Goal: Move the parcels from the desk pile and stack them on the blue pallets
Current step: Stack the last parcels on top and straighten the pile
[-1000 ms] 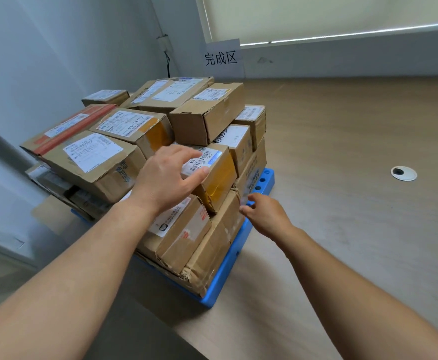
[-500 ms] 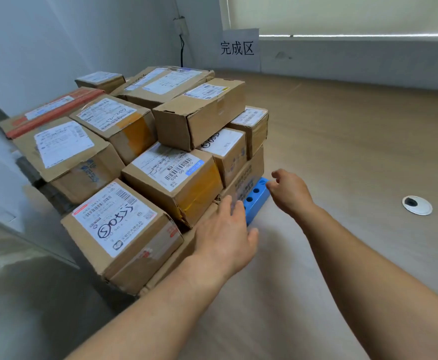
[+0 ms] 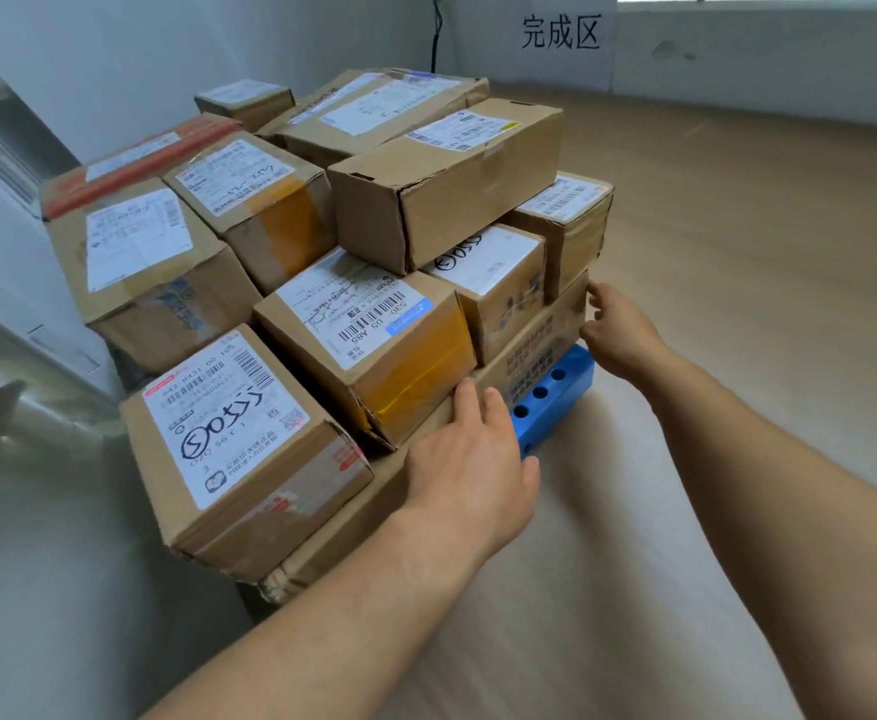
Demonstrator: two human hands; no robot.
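Parcels [image 3: 374,335] stacked on blue pallet [image 3: 555,392]; hands — left [image 3: 472,470], right [image 3: 618,330] — touching bottom box.

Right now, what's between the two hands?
In the head view, the blue pallet corner and the long bottom parcel lying on it sit between the left hand and right hand.

Two bare forearms and hands are seen, reaching in from the bottom edge of the view. No sleeve, cuff, glove, watch, ring or bracelet is worn on either arm within the part that is shown. The left hand [image 3: 470,472] is seen from the back, with the knuckles and the fingers [image 3: 465,407] in plain sight. The right hand [image 3: 620,330] is also seen from the back, and its wrist is uncovered. The fingernails cannot be made out clearly.
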